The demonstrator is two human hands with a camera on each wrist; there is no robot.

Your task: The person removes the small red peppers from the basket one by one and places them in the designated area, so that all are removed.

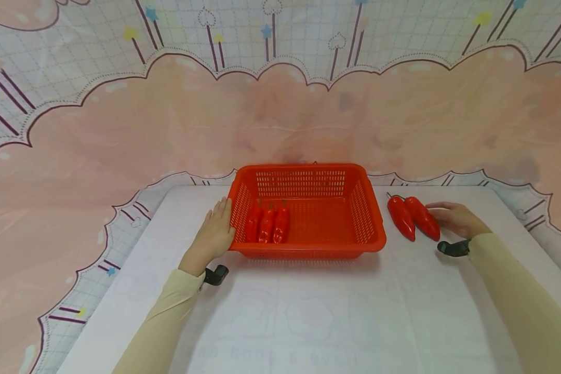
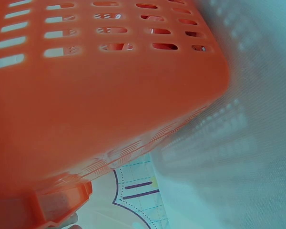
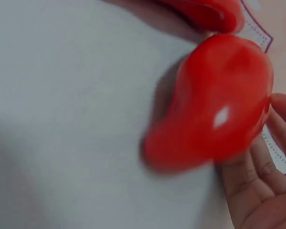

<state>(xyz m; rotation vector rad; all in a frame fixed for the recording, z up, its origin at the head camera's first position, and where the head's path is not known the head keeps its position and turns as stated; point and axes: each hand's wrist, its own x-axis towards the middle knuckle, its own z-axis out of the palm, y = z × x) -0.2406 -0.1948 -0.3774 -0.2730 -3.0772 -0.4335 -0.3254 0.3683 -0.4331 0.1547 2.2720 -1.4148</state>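
A red plastic basket (image 1: 308, 253) stands at the table's middle, with three red peppers (image 1: 267, 224) side by side in its left part. My left hand (image 1: 215, 231) lies against the basket's left rim, fingers extended; in the left wrist view only bits of its fingers show by the basket wall (image 2: 86, 105). To the right of the basket lie two more red peppers, a left one (image 1: 401, 218) and a right one (image 1: 422, 218). My right hand (image 1: 458, 219) is at the right one's outer side; in the right wrist view its fingers (image 3: 262, 164) touch this pepper (image 3: 219, 105) without closing round it.
A white cloth (image 1: 318, 322) covers the table. Behind it hangs a patterned pink and white backdrop (image 1: 280, 114), close to the basket's far side. Dark wrist devices (image 1: 453, 248) sit on both wrists.
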